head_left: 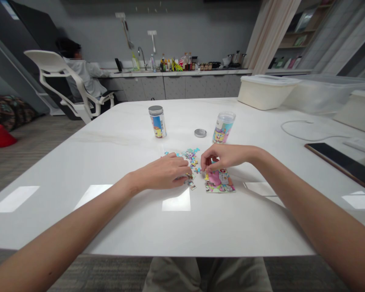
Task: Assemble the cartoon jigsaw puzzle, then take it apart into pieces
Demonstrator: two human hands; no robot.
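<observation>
Loose jigsaw pieces (189, 154) in blue, purple and yellow lie scattered in the middle of the white table. My left hand (169, 171) rests palm down to their left, fingers curled together at the near pieces; what the fingertips hold is hidden. A partly assembled jigsaw puzzle (220, 182) with a pink cartoon figure lies flat to the right. Over its upper left edge, my right hand (215, 157) pinches what seems to be a small jigsaw piece, mostly covered by the fingers. The hand hides the puzzle's far part.
Behind the pieces stand a lidded cartoon jar (158, 122), a loose silver lid (200, 133) and an uncovered clear jar (223, 128). A phone (342, 162), a white cable (295, 134) and plastic bins (264, 92) are on the right. A person (86, 77) sits at the far left.
</observation>
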